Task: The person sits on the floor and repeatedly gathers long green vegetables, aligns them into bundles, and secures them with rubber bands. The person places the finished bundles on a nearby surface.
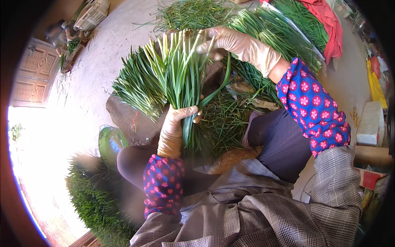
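Observation:
My gloved left hand [180,123] is closed around the leafy part of a bunch of garlic chives [185,74]. The pale cut ends point up and away from me. At the upper right of these ends is my gloved right hand [226,43], its thumb and fingers curled against the outer stalks. Whether it pinches a stalk I cannot tell. One long leaf [226,74] bends out to the right of the bunch. Left of the bunch, a pile of chives [139,81] rests on a brown block-like support [123,114].
Loose trimmings [228,123] cover the floor by my feet. More chives [274,34] lie at the upper right near a red cloth [330,27]. A green bucket [112,140] and a large chive heap [95,197] stand at left. Another person [63,34] works at far left.

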Demonstrator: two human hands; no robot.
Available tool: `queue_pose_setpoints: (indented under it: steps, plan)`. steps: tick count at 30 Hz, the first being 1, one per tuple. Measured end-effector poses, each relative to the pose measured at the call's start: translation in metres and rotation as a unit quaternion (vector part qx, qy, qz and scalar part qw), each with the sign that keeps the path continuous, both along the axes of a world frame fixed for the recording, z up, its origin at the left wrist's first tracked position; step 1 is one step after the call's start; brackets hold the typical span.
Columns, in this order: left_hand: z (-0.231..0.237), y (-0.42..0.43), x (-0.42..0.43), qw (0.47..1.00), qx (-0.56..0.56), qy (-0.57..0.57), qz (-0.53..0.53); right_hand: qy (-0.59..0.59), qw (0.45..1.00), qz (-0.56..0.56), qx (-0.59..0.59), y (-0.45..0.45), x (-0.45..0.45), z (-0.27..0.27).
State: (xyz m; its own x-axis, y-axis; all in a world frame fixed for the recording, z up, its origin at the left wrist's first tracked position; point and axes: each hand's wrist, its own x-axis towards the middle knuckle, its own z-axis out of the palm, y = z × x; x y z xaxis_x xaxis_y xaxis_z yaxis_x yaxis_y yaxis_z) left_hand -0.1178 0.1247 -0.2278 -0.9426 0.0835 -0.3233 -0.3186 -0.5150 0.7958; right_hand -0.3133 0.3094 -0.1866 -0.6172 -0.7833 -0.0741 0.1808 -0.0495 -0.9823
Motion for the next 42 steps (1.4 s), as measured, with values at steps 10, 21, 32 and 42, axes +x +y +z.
queue_pose_setpoints:
  steps: [10, 21, 32, 42]
  plan:
    - [-0.005, -0.007, 0.001, 1.0, -0.008, -0.006, 0.012, 0.109, 0.982, -0.148, -0.05, 0.077, -0.077, 0.023]
    - [0.0, -0.001, 0.0, 1.0, -0.009, -0.011, 0.007, 0.546, 0.835, 0.0, 0.067, 0.026, -0.003, 0.026]
    - [0.0, -0.003, 0.004, 1.0, -0.004, 0.005, 0.008, 0.497, 0.864, 0.0, 0.077, 0.027, -0.008, 0.002]
    - [0.006, 0.006, 0.006, 0.998, -0.058, -0.004, -0.011, 0.374, 0.916, -0.046, 0.141, 0.028, -0.027, 0.014]
